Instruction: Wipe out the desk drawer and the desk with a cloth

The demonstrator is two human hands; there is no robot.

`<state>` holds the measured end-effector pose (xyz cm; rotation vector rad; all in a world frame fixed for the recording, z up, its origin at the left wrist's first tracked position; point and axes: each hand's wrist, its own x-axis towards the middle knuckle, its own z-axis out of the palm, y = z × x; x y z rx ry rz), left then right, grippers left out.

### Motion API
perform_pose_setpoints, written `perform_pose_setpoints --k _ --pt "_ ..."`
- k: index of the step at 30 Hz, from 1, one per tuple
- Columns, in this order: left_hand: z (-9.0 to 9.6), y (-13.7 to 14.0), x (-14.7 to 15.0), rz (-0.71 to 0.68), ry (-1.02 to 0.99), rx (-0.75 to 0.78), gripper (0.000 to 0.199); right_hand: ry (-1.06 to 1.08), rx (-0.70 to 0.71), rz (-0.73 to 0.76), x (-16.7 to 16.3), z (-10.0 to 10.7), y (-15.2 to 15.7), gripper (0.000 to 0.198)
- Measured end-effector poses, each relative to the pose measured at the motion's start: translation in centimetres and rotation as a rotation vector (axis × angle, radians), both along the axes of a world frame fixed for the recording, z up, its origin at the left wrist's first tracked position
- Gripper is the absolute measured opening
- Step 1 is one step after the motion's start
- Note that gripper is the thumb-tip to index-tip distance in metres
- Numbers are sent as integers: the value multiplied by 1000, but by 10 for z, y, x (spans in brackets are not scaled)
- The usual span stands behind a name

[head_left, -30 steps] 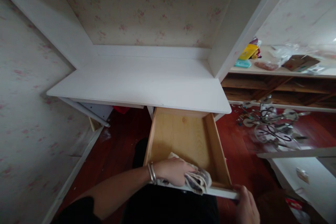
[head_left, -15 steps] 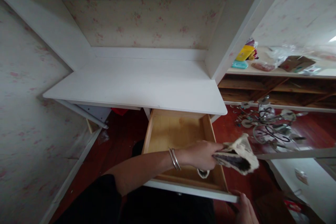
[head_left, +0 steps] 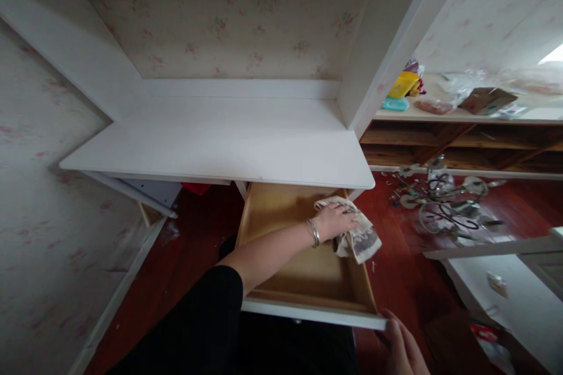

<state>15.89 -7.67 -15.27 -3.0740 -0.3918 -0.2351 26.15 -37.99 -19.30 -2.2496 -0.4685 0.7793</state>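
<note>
My left hand (head_left: 336, 221), with bracelets at the wrist, holds a cream and grey-brown cloth (head_left: 364, 241). The cloth is draped over the right side wall of the pulled-out wooden drawer (head_left: 277, 211), partly inside it and partly hanging outside. My left fingers lie over the cloth, pressing it against the wall near the back. At the right end of the drawer's white front panel, my right hand (head_left: 402, 343) grips the corner. The drawer belongs to a white desk (head_left: 229, 140), whose top is just above it.
To the right, a chandelier (head_left: 453, 199) with several arms lies on the red wooden floor (head_left: 400, 252). Behind it stands a low wooden shelf unit (head_left: 409, 137) topped with bags and a cardboard box (head_left: 488, 99). A white furniture panel (head_left: 519, 281) is at the lower right.
My left hand has moved the cloth from beyond the drawer's right side back onto its side wall, farther from me. My right hand stays at the front corner.
</note>
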Motion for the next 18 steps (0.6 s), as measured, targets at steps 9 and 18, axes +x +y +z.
perform_pose_setpoints --k 9,18 --pt "35 26 15 203 165 -330 35 -141 56 122 -1 2 13 80" --pt "49 -57 14 -33 56 -598 47 12 241 51 17 -4 45 88"
